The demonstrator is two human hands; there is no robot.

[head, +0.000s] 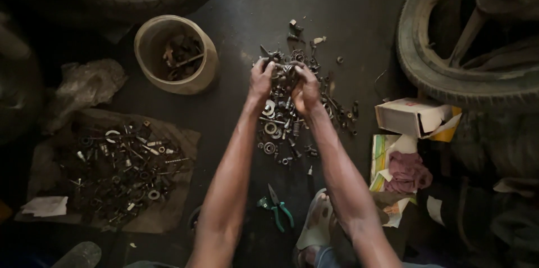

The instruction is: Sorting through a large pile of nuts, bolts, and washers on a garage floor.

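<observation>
Clearly both busy: left hand (261, 78) and right hand (306, 89) curl shut around clump of small metal parts (285, 75), lifted above parts pile (281, 125) on floor. Risk: loose bolts slipping between fingers, scattering toward pliers (276, 207).

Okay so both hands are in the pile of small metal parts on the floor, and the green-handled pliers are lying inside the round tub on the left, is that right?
Not quite. The head view shows both hands, left and right, in the pile of metal parts, but the green-handled pliers lie on the floor between the forearms, not in the round tub. That tub holds only dark metal pieces.
</observation>
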